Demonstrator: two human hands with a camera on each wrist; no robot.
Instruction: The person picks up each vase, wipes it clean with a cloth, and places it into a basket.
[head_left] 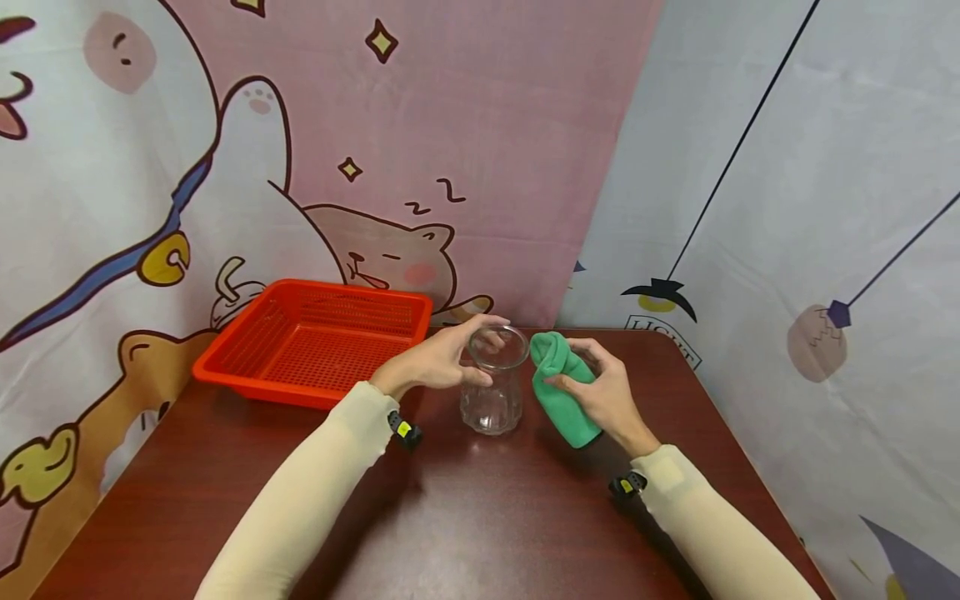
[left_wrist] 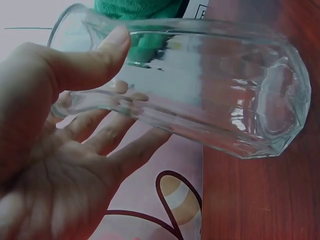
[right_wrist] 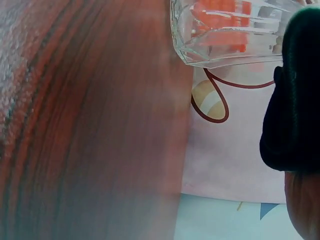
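Glass (head_left: 493, 381) within left grip (head_left: 435, 360)

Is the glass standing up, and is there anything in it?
Upright and empty. The glass stands on the table, mouth up; the wood shows clearly through it. The left hand grips its rim.

Glass jar (right_wrist: 225, 35) above wooden table (right_wrist: 90, 130)

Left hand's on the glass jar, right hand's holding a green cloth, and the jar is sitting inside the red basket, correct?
Not quite. The jar stands on the table, beside the basket, as the head view shows. The rest holds: left hand grips the jar's rim, right hand holds the cloth.
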